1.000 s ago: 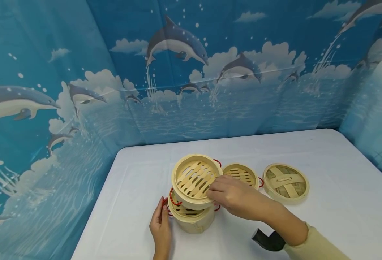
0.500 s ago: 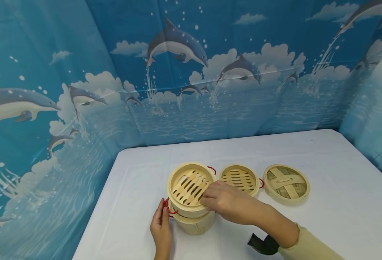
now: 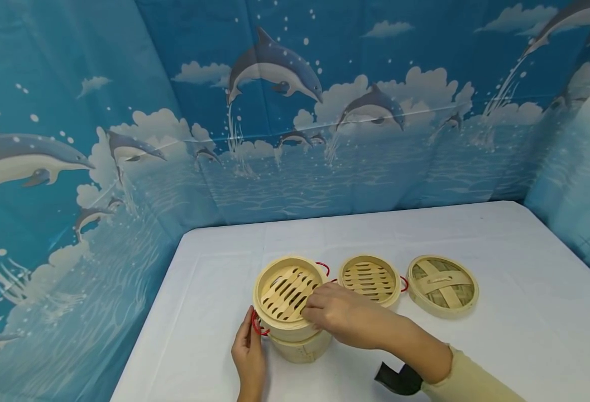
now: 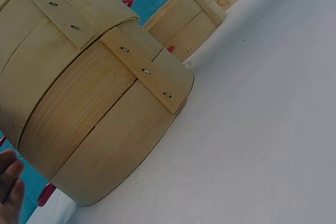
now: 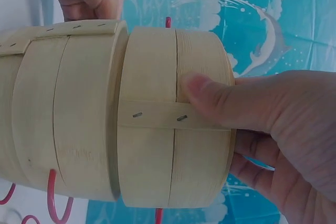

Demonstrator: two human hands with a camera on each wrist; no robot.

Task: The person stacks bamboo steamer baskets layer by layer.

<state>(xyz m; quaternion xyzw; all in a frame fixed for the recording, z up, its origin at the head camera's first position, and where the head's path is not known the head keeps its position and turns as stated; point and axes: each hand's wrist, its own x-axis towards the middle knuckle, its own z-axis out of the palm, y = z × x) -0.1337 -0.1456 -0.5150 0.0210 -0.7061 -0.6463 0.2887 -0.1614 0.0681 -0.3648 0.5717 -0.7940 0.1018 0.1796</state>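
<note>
A bamboo basket (image 3: 288, 295) sits in the right hand's (image 3: 342, 312) pinch, thumb outside its wall.
Directly beneath the grip stands a stack (image 3: 301, 347); left, the left hand (image 3: 248, 352), fingers extended; behind, another basket (image 3: 370, 277), a lid (image 3: 443, 286).

Right hand (image 3: 342, 315) is set in a pinch, right forearm (image 3: 417, 347) angled leftward; left hand (image 3: 249, 349) is held with fingers pointed forward.
</note>
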